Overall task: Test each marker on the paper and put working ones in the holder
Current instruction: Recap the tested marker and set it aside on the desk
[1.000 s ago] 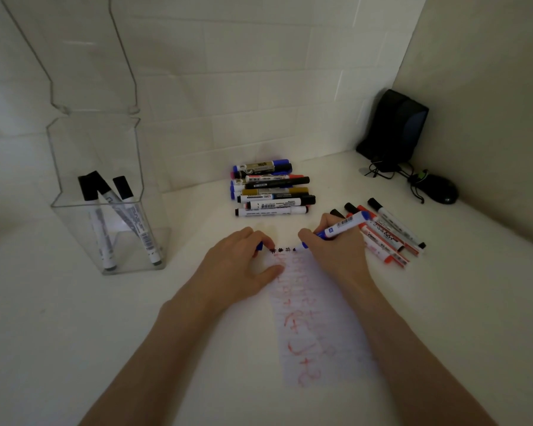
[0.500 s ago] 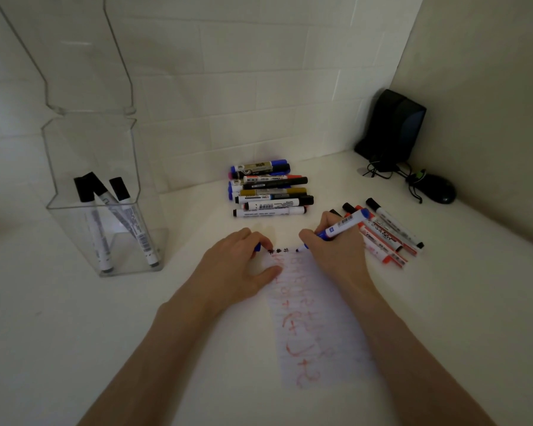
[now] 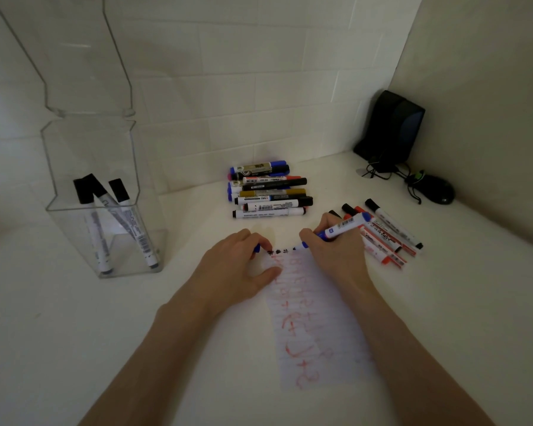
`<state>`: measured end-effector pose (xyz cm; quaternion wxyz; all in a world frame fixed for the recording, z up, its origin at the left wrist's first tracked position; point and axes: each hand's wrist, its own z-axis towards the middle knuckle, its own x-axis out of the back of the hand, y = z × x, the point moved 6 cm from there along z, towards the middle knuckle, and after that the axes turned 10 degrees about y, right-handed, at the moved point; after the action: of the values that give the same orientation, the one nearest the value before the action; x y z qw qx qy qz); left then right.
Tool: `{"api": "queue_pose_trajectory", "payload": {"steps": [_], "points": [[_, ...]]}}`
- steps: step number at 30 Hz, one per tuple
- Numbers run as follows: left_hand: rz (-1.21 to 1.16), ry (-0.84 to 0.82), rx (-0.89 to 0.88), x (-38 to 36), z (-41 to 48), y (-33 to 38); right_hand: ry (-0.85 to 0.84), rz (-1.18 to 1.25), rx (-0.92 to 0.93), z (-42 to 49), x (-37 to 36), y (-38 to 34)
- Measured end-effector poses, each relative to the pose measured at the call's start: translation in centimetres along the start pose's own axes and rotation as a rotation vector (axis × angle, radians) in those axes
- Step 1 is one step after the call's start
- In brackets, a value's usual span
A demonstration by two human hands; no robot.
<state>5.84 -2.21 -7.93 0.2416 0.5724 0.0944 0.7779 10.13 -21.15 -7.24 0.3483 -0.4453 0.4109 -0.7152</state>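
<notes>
Blue marker (image 3: 342,226) — uncapped, gripped in right hand (image 3: 336,256), tip at top edge of paper (image 3: 317,318). The paper is a lined strip with red scribbles. Holder (image 3: 74,241) — clear, upright, three black-capped markers (image 3: 142,241) inside. Stacked pile (image 3: 268,195) behind the paper, red group (image 3: 388,238) to its right.

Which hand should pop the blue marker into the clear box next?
Probably the right hand: it grips the blue marker, while the left hand holds the blue cap and rests on the paper. The holder stands on the left, though.
</notes>
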Motion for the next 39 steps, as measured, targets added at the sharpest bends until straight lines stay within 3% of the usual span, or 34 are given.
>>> {"api": "queue_pose_trajectory", "payload": {"steps": [7,11,18,33,39], "points": [[-0.022,-0.018,0.007,0.1,-0.1,0.0,0.067,0.048,-0.118,0.3,0.7,0.2],[-0.257,0.107,-0.024,1.0,0.0,0.1,0.109,0.161,-0.127,0.6,1.5,-0.5],[-0.556,0.219,0.191,1.7,0.4,-0.7,-0.088,0.358,-0.229,-0.2,1.0,-1.7],[-0.653,0.212,0.134,1.8,0.7,-0.5,-0.186,0.431,-0.237,-0.7,0.5,-2.3],[-0.634,0.225,0.1,2.1,0.6,-0.1,-0.338,0.364,-0.233,-1.9,-0.2,-3.5]]}}
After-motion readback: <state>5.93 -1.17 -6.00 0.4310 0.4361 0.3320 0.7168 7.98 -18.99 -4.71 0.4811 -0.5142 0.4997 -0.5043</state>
